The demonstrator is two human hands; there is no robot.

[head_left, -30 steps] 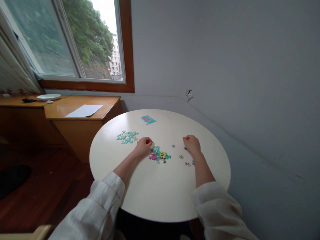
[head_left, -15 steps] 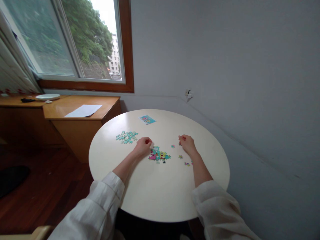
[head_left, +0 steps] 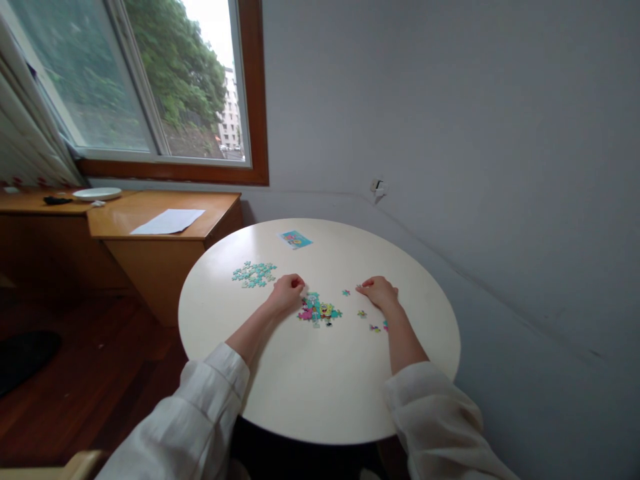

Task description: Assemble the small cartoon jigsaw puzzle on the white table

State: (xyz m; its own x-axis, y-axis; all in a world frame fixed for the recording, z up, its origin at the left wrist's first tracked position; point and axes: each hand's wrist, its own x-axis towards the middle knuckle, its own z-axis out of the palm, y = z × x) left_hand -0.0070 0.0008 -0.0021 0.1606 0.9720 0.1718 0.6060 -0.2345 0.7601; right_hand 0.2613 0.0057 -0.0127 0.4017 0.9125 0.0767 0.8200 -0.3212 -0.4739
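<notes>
A partly joined jigsaw puzzle with cartoon figures in teal, yellow and pink lies on the round white table. My left hand is closed in a pinch at its upper left edge; whatever its fingertips hold is hidden. To the right, my right hand is low over the table, thumb and fingers together on a small puzzle piece that barely shows. Loose pieces lie between that hand and the joined part: a teal and pink piece, a yellowish piece and a purple and yellow piece.
A pile of teal pieces lies at the table's left. Further back is a picture card. Beyond the table, a wooden desk bears a paper sheet and a white plate. The wall borders the right side.
My right hand has turned and lowered slightly, with its fingers flatter and a piece near its wrist more exposed. My left hand and the joined puzzle stay in place.
</notes>
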